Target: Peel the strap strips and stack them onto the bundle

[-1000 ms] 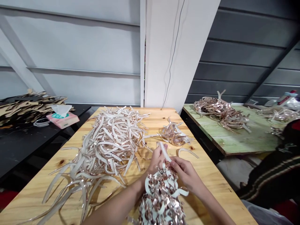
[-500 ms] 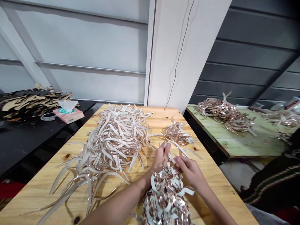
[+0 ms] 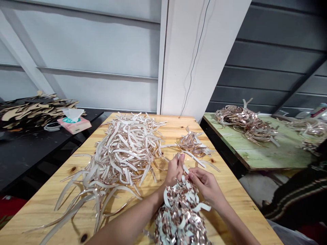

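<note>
A thin pale strip (image 3: 186, 169) runs between my two hands. My left hand (image 3: 175, 169) is closed, with thumb and fingers pinching one end of it. Fingertips of my right hand (image 3: 203, 183) pinch the strip's other end, just right of the left hand. Right below both hands lies a bundle of curled strips (image 3: 182, 217), shiny rose-gold on one side and whitish on the other. Its near end runs out of view at the bottom. To the left spreads a large pile of long strips (image 3: 125, 146) of the same two colours.
A small heap of strips (image 3: 193, 143) lies beyond my hands on the wooden table (image 3: 176, 120). On the black table at left are a tissue box (image 3: 74, 126) and cut tan-and-black pieces (image 3: 33, 112). More strips (image 3: 245, 124) rest on the green table at right, near a person's dark sleeve (image 3: 298, 197).
My right hand's fingertips have shifted slightly left along the strip, closer to my left hand. Otherwise the hands and piles stay nearly in place.
</note>
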A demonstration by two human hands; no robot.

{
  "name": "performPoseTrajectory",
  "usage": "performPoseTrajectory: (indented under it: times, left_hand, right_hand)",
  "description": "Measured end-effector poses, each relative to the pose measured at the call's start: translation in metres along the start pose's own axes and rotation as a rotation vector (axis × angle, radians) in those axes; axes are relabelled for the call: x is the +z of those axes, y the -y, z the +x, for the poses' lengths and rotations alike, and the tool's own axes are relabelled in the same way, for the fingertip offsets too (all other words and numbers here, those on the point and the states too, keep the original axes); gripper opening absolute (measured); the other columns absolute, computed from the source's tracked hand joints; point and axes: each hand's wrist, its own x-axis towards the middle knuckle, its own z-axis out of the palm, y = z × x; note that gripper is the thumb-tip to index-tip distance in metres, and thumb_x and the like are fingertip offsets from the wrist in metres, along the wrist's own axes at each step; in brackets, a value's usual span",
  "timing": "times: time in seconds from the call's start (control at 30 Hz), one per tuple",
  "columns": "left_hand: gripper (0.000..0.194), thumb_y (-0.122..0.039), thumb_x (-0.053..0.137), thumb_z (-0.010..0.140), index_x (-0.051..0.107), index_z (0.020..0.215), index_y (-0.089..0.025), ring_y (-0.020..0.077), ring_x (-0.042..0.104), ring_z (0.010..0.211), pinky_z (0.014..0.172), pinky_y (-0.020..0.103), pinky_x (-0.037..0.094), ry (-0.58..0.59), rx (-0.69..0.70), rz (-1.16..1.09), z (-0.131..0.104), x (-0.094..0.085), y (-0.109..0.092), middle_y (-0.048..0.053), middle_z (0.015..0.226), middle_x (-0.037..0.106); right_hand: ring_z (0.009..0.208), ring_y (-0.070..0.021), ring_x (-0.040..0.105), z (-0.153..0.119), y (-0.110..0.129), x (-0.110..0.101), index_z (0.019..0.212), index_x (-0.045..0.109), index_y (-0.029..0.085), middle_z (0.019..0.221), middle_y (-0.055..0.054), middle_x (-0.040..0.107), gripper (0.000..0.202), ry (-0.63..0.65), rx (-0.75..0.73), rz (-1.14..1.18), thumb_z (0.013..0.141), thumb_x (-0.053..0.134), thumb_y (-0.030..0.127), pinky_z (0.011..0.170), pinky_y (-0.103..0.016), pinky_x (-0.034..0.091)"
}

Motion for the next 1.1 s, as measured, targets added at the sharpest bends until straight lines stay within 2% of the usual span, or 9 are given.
performPoseTrajectory:
  times: [0.3,0.43,0.5,0.63,0.7,0.8,0.97,1.1]
  left_hand:
    - [0.044,-0.058,0.036,0.102,0.045,0.078,-0.022,0.0139,0.044,0.060,0.058,0.027,0.033,-0.047,-0.046,0.054,-0.002,0.000,-0.004,-0.004,0.064,0.043]
    - [0.044,-0.059,0.037,0.101,0.044,0.077,-0.023,0.0139,0.044,0.059,0.058,0.027,0.033,-0.055,-0.037,0.035,-0.001,0.000,0.000,-0.004,0.063,0.042]
    - [0.043,-0.058,0.037,0.102,0.044,0.078,-0.022,0.0137,0.044,0.060,0.058,0.026,0.034,-0.055,-0.016,0.014,0.000,0.000,0.001,-0.004,0.063,0.042]
    - [0.040,-0.055,0.038,0.102,0.049,0.083,-0.022,0.0135,0.042,0.058,0.057,0.026,0.034,-0.031,0.024,-0.007,-0.001,0.000,0.000,-0.005,0.063,0.041]
    - [0.038,-0.055,0.038,0.102,0.050,0.086,-0.022,0.0133,0.041,0.055,0.056,0.026,0.033,0.020,0.023,-0.018,-0.002,-0.001,0.000,-0.006,0.062,0.040]
    - [0.038,-0.055,0.039,0.102,0.050,0.087,-0.022,0.0135,0.041,0.055,0.057,0.027,0.033,0.054,0.040,-0.010,-0.004,-0.002,-0.001,-0.006,0.062,0.041]
    - [0.037,-0.051,0.038,0.103,0.048,0.083,-0.022,0.0149,0.043,0.058,0.059,0.028,0.031,-0.024,0.014,0.066,-0.005,0.000,-0.006,-0.005,0.061,0.042]
    - [0.039,-0.052,0.038,0.103,0.047,0.079,-0.022,0.0149,0.044,0.060,0.061,0.028,0.034,-0.056,0.009,0.026,-0.005,0.000,-0.011,-0.004,0.065,0.044]
  right_hand:
    - [0.081,-0.0206,0.072,0.000,0.003,-0.002,0.099,0.071,0.017,0.088,-0.009,0.079,0.032,0.020,0.045,0.062,0.090,0.077,0.047,0.077,-0.030,0.056]
    - [0.083,-0.0205,0.073,0.000,0.004,-0.002,0.100,0.072,0.018,0.090,-0.008,0.080,0.032,0.030,0.116,0.153,0.086,0.081,0.045,0.081,-0.031,0.057]
    - [0.082,-0.0215,0.074,0.000,0.005,-0.002,0.098,0.074,0.018,0.088,-0.009,0.080,0.034,0.004,0.164,0.201,0.082,0.085,0.046,0.082,-0.032,0.057]
    - [0.082,-0.0251,0.075,0.002,0.006,-0.002,0.094,0.076,0.016,0.082,-0.010,0.079,0.044,-0.127,0.242,0.259,0.076,0.087,0.054,0.078,-0.034,0.058]
    - [0.080,-0.0242,0.075,0.002,0.007,-0.004,0.092,0.076,0.015,0.081,-0.010,0.078,0.043,-0.128,0.233,0.220,0.076,0.087,0.054,0.075,-0.032,0.058]
    - [0.073,-0.0198,0.071,0.002,0.008,-0.007,0.090,0.075,0.016,0.078,-0.006,0.076,0.035,-0.055,0.168,0.121,0.077,0.089,0.045,0.069,-0.029,0.056]
    - [0.079,-0.0215,0.074,0.001,0.011,-0.007,0.098,0.076,0.016,0.083,-0.008,0.079,0.039,-0.033,0.121,0.102,0.077,0.089,0.047,0.080,-0.033,0.059]
    - [0.086,-0.0239,0.076,-0.001,0.012,-0.005,0.102,0.078,0.017,0.093,-0.011,0.081,0.040,-0.038,0.081,0.036,0.078,0.087,0.049,0.086,-0.035,0.060]
